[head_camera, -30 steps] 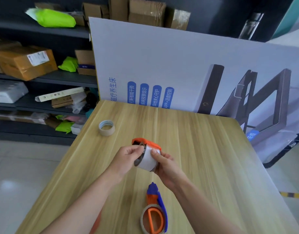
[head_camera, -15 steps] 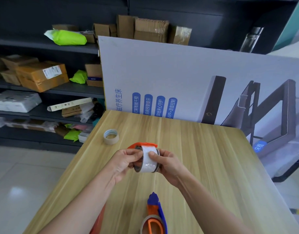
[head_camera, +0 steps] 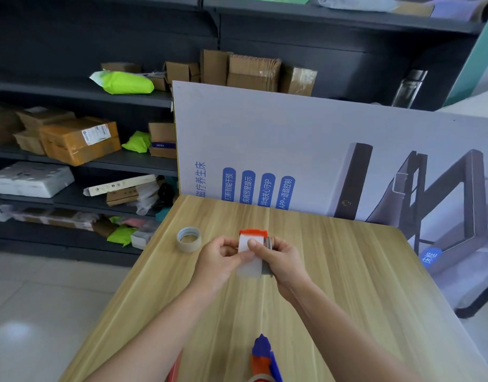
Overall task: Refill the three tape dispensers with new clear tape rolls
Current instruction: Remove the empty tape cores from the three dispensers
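Left hand [head_camera: 219, 256] and right hand [head_camera: 281, 257] both pinch the small orange plastic tape dispenser [head_camera: 253, 233], carrying a clear tape roll [head_camera: 249, 260], lifted above the light wood-grain table [head_camera: 347, 285]. The right thumb presses on the tape's face, probably to find or feed the loose end toward the cutter. A spare tan tape roll [head_camera: 189, 239] lies flat nearby to the left; a blue-and-orange handled dispenser [head_camera: 264, 357] rests at the near edge, within reach.

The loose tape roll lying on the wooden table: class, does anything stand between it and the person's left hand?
Nothing visible does. The loose beige tape roll lies alone on the wooden table, beyond the left hand, with bare tabletop between. That hand and the right hand are busy holding the orange tape dispenser.
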Tool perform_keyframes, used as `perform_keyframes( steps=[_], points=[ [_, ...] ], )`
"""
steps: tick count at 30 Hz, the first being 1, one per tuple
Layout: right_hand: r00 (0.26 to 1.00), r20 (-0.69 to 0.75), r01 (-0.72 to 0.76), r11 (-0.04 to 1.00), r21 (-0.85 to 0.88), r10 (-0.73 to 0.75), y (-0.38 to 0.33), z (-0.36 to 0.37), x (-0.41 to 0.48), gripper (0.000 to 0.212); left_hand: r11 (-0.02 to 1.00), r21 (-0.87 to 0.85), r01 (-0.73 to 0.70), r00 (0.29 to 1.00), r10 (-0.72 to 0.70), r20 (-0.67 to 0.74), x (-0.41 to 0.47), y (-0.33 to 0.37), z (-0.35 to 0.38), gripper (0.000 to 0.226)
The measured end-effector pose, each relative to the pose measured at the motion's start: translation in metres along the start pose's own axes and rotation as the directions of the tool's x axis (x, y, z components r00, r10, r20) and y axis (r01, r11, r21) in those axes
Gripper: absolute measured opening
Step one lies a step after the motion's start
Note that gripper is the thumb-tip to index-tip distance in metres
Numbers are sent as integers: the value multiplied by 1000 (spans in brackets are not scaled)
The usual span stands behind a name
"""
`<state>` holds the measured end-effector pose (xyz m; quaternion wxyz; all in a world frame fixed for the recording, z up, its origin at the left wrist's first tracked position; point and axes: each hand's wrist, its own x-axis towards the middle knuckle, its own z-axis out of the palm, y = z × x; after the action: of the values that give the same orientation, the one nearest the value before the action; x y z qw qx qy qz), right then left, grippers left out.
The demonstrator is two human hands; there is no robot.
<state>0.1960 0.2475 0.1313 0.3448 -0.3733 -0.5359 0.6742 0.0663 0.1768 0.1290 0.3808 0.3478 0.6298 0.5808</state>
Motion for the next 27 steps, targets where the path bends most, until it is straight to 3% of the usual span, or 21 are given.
perform_keyframes(
  steps=[7,14,20,24,27],
  points=[
    [996,-83,-20,999,-30,17,2,14,7,43,1000,25,-11,993,14,-120,14,7,-8,7],
    [987,-158,-16,996,-84,3,4,20,12,37,995,-85,47,987,-59,-147,19,12,-11,7],
    [980,-199,-32,990,-139,4,2,19,19,39,991,-77,109,985,-118,-123,22,8,-11,5],
    [976,-219,-59,977,-207,12,-2,16,20,31,999,49,15,993,-10,-114,23,7,-11,13],
    [953,-302,-53,974,-221,-16,-5,14,21,38,980,186,-77,990,97,-102,23,7,-10,19]
  ],
)
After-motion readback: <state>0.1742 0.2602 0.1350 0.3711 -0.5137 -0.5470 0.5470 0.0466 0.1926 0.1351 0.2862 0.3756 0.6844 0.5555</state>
